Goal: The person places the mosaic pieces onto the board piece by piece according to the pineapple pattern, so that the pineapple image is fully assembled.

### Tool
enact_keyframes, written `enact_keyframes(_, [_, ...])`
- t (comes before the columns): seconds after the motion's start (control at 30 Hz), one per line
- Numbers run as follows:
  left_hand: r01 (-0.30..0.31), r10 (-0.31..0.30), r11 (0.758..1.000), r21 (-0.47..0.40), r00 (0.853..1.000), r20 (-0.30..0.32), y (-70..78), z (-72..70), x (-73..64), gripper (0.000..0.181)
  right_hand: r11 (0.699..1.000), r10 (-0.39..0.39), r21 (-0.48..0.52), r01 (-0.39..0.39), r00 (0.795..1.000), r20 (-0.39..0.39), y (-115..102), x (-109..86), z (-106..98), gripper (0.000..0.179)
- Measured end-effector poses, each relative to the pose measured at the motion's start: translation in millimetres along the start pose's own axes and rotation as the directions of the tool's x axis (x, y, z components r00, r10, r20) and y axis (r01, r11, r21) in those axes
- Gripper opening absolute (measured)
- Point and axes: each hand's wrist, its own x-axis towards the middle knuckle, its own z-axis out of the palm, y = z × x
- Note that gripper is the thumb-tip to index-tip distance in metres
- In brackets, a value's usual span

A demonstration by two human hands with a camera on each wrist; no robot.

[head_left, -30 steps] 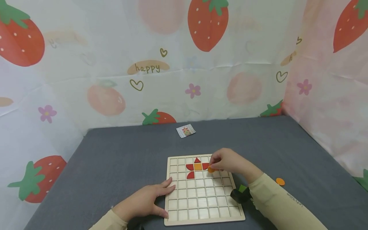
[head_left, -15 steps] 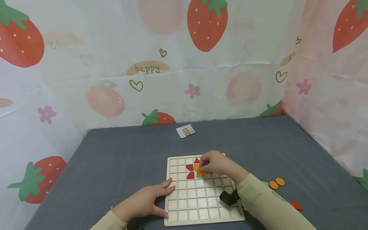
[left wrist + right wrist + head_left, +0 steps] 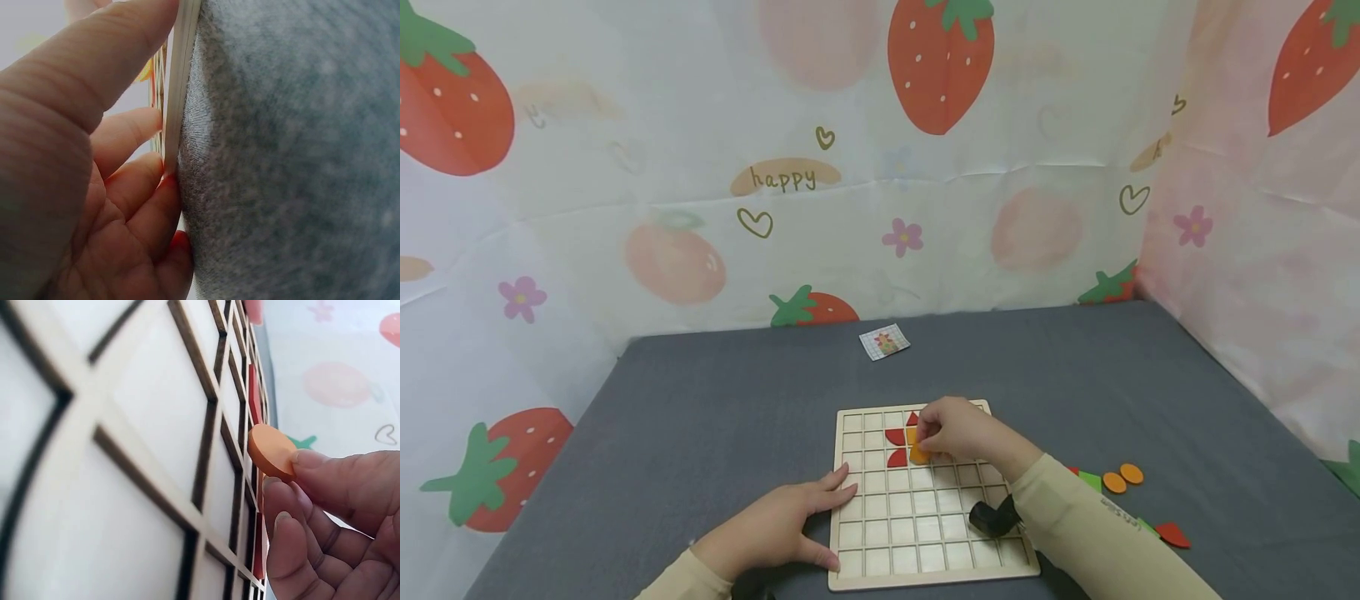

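A wooden grid board (image 3: 934, 581) lies on the grey cloth. My left hand (image 3: 778, 521) rests at its left edge, fingers spread and fairly straight; the left wrist view shows the fingertips (image 3: 153, 165) right at the rim. With thumb and index finger, my right hand (image 3: 958, 429) pinches an orange disc (image 3: 272, 450) by its edge, tilted close over the upper grid. Beside the disc are a red quarter-round piece (image 3: 897, 458), another red piece (image 3: 895, 437), a red triangle (image 3: 912, 418) and a partly covered orange square (image 3: 912, 435). The right hand hides cells behind it.
Right of the board lie two orange discs (image 3: 1123, 478), a green piece (image 3: 1090, 481) and a red piece (image 3: 1172, 535), with others partly under the right sleeve (image 3: 1097, 533). A small pattern card (image 3: 884, 342) lies at the back. A strawberry-print curtain (image 3: 820, 258) encloses the table.
My right hand has moved left across the board with the orange disc, to just below the orange square. Loose pieces at right came out from behind the sleeve. The left hand stays put.
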Motion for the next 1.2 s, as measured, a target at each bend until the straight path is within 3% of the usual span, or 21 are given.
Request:
enact_keyframes(0.7, [0.014,-0.014,1.000,-0.004,1.000,0.005,-1.8,0.8,1.5,0.088,0.988,-0.030,-0.149,0.028,0.999,-0.012,4.4,6.5,3.8,0.020])
enact_keyframes(0.97, [0.010,-0.010,1.000,0.003,1.000,0.001,-0.6,0.5,1.0,0.088,0.993,-0.040,-0.110,0.040,0.999,-0.005,3.1,4.5,2.1,0.015])
enact_keyframes(1.2, [0.008,-0.008,1.000,0.004,1.000,0.000,0.6,0.0,1.0,0.087,0.992,-0.096,-0.075,0.098,0.995,0.035,-0.1,5.1,1.0,0.013])
